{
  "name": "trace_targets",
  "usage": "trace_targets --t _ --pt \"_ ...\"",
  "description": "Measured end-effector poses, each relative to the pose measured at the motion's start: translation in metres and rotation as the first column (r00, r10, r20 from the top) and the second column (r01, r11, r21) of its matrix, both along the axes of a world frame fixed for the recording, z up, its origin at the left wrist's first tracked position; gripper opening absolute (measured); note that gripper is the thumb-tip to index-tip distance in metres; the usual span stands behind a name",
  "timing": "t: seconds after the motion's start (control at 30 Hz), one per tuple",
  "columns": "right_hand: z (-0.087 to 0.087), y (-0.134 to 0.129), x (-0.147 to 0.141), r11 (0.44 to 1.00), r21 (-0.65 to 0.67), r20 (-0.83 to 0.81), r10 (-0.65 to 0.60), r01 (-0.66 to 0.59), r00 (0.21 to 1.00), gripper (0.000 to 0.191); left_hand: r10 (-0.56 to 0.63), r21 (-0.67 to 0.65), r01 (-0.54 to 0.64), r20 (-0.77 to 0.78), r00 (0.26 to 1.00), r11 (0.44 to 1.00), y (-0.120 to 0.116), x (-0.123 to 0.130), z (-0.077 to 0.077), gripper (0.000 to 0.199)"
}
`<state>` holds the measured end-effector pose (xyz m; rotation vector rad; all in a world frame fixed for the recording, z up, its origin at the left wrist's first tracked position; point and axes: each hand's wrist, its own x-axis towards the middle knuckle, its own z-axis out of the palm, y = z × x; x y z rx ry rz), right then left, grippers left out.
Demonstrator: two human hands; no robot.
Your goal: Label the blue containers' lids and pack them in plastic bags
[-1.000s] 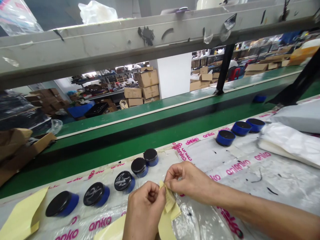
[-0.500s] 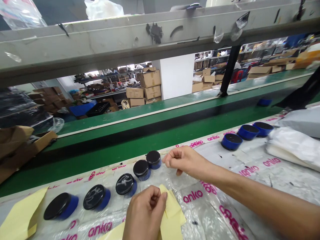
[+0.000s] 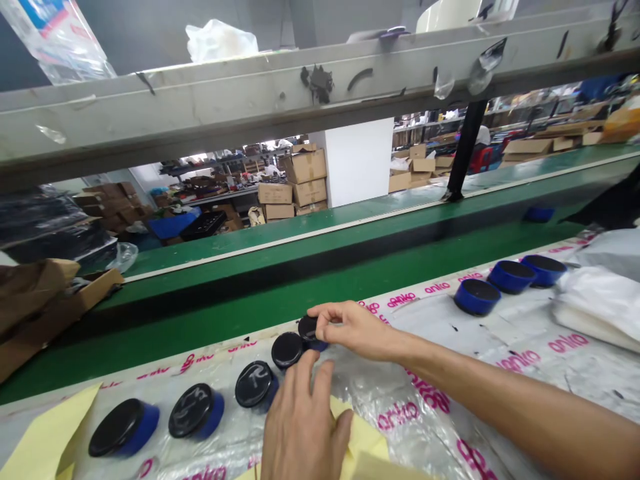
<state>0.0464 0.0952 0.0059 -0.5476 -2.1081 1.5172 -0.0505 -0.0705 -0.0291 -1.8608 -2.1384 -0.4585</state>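
Note:
Several round, short blue cylinders with glossy black tops stand in a slanting row on the plastic-covered bench. My right hand (image 3: pixel 347 328) is at the farthest blue cylinder (image 3: pixel 307 328) of the row, its thumb and index finger bent round the right side of the black top. My left hand (image 3: pixel 304 420) has its fingers stretched out, fingertips close to the neighbouring black-topped cylinder (image 3: pixel 287 350); whether they touch it I cannot tell. Yellow paper (image 3: pixel 367 437) lies beside and partly under my left hand. Pale streaks mark the top of another cylinder (image 3: pixel 254 384).
Further cylinders (image 3: pixel 477 297) stand at the right, near a white wrapped stack (image 3: pixel 597 303). Another yellow sheet (image 3: pixel 47 433) lies at the left. Behind the bench runs a green belt (image 3: pixel 225 303), with a grey beam (image 3: pixel 225 97) above it and a black post (image 3: pixel 466 150).
My right hand has moved left onto the farthest cylinder. My left hand has opened from a pinch and reached forward toward the row. The view has shifted slightly.

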Motion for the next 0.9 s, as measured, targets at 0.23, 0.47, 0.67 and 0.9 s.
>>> trace_targets --t 0.23,0.47,0.67,0.9 --pt "-0.004 0.006 0.017 0.995 -0.024 0.072 -0.097 0.099 0.993 0.011 -0.080 0.119 0.101 -0.172 0.982 0.988 0.006 -0.003 -0.018 0.035" --pt "-0.006 0.001 0.003 0.965 -0.245 -0.058 -0.110 0.093 0.992 0.007 -0.073 0.208 0.064 0.032 0.997 0.976 0.010 0.007 -0.040 0.033" --pt "-0.006 0.006 0.001 0.919 -0.380 -0.023 -0.120 0.103 0.993 0.015 -0.162 0.175 0.134 0.159 0.974 0.975 0.012 0.012 -0.045 0.037" --pt "-0.005 0.004 0.038 0.920 -0.359 0.078 -0.142 0.160 0.987 0.013 -0.143 0.126 0.126 0.133 0.981 0.984 0.011 0.019 -0.052 0.047"
